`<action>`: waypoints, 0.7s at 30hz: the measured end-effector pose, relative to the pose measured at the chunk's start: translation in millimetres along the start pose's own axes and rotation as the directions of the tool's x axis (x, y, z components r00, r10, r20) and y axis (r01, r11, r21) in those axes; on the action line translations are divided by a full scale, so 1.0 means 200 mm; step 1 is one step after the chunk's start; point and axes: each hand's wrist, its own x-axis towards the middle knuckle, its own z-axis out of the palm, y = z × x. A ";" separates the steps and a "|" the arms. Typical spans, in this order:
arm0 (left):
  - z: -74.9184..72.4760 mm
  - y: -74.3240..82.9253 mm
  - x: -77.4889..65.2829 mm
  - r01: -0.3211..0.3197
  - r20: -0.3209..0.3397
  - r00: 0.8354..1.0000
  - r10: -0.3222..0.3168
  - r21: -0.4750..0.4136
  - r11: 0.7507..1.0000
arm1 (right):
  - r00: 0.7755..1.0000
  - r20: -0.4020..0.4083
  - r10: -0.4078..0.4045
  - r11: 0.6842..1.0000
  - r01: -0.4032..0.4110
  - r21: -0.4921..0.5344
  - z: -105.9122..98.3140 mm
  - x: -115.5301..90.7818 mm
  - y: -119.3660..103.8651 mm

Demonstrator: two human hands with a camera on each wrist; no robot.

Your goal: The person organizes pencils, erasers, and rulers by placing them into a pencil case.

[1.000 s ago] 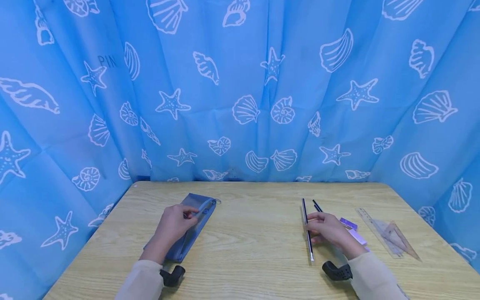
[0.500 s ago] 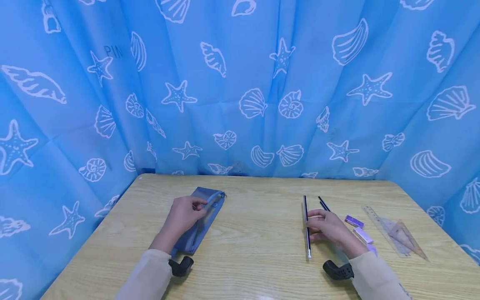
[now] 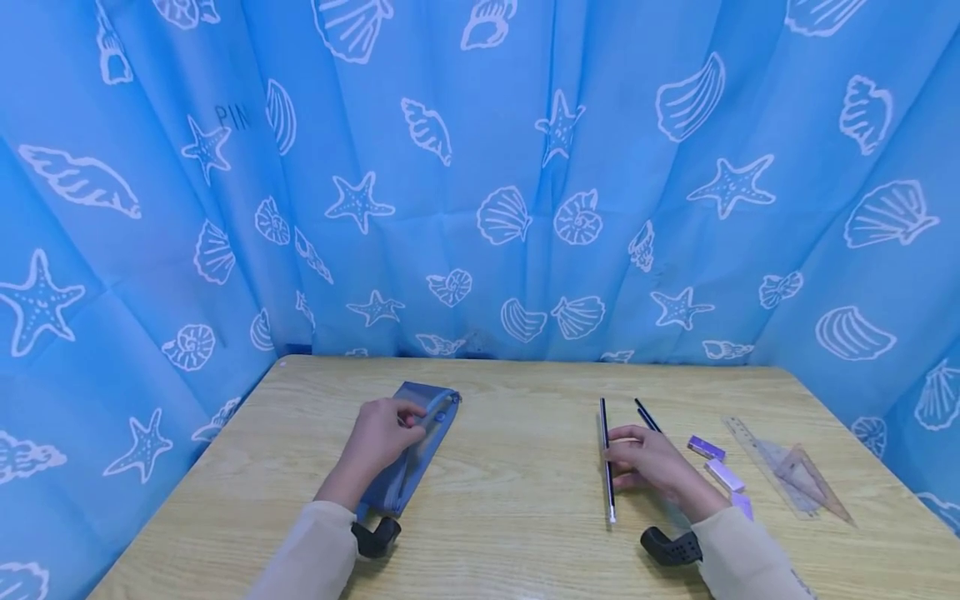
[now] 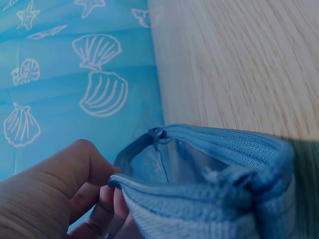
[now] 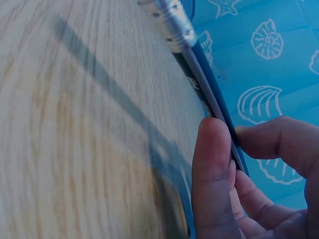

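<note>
On the left of the table lies a blue zippered pencil case, partly see-through. My left hand pinches one edge of its mouth between thumb and fingers. In the left wrist view the zip edges stand apart and the mouth gapes. Right of centre, my right hand grips a dark pencil between thumb and fingertips, above the table. Its metal ferrule shows large in the right wrist view, and its white tip points towards me in the head view.
Other dark pencils lie just behind my right hand. Beside it are a purple block and a pale lilac block, with another lilac piece near the sleeve. Further right, a clear ruler lies partly under a set square.
The head view has shifted a little. My left hand and the pencil case sit slightly further right in it. The right hand keeps its grip on the pencil, almost in place.
</note>
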 end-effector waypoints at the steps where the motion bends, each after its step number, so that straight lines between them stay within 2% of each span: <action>1: 0.00 0.00 0.00 0.005 0.001 1.000 -0.005 0.002 1.000 | 1.000 0.001 -0.002 1.000 0.002 0.001 0.00 0.00 0.00; 9: 0.01 0.01 -0.01 0.042 -0.003 0.999 -0.042 -0.002 0.999 | 1.000 0.020 -0.013 1.000 0.013 -0.003 0.00 -0.01 0.01; 13: 0.02 0.00 -0.01 0.037 -0.016 0.999 -0.038 -0.012 0.999 | 0.999 0.031 -0.008 1.000 0.008 0.001 0.00 0.00 0.02; 21: 0.02 0.00 0.00 0.069 -0.019 0.997 -0.072 -0.136 0.988 | 0.998 0.065 -0.013 1.000 0.013 0.007 0.01 0.00 0.02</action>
